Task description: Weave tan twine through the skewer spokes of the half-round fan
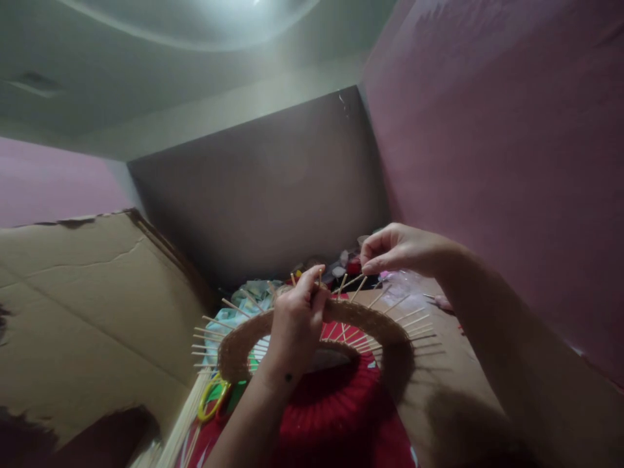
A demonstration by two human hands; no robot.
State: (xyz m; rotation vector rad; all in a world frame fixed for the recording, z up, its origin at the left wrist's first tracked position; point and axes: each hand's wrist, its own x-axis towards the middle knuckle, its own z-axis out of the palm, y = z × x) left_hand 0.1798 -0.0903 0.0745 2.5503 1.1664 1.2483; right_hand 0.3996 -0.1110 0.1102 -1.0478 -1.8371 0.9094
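A round woven basket piece [397,331] stands tilted up in front of me, with pale thin sticks [228,323] spreading out from its rim all round. My left hand [298,312] is closed over the top of its woven band, thumb and fingers around the band and a stick. To the right and a little higher, my right hand [390,250] is pinched shut near the stick tips. A thin pale strand seems to run from its fingertips toward the rim; its far end is hidden among the sticks. Inside the ring, more sticks cross each other.
Red cloth [341,416] lies under the basket piece. Yellow-handled scissors [213,398] and a bundle of long pale sticks [184,416] are at the left. A big cardboard sheet [97,305] leans there too. Clear plastic [404,286] and mixed items lie behind; a pink wall [511,162] borders the right.
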